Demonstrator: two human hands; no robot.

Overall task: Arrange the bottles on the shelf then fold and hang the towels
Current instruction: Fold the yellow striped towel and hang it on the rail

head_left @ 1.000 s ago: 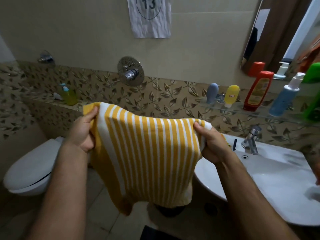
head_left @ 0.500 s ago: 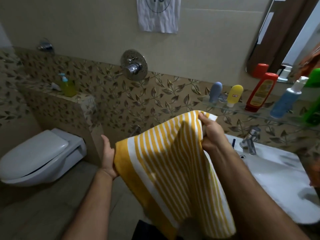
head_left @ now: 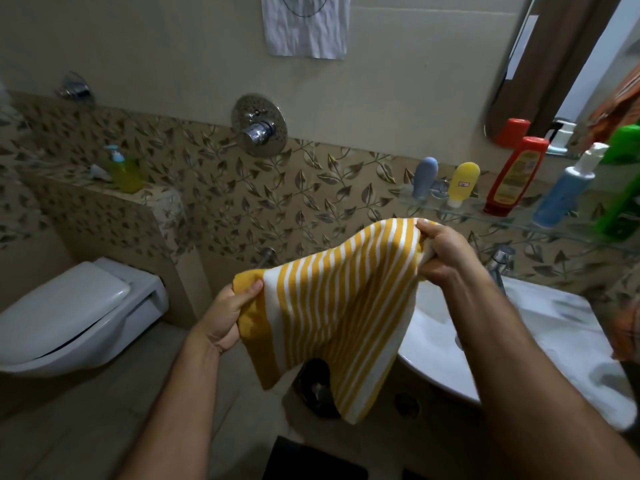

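Your left hand (head_left: 230,315) pinches one corner of the towel (head_left: 332,299) between thumb and curled fingers, and your right hand (head_left: 441,252), higher and further out, has the other end bunched in a closed grip, so the cloth sags between them and its loose part hangs below. With the hands at uneven heights the edges will likely meet crooked when you fold, and the thin left pinch could let its corner slip. The basin (head_left: 540,334) lies just under your right hand, so the hanging part may brush it, and a wide swing could knock the bottles (head_left: 509,181) on the shelf (head_left: 526,225) beyond that hand.
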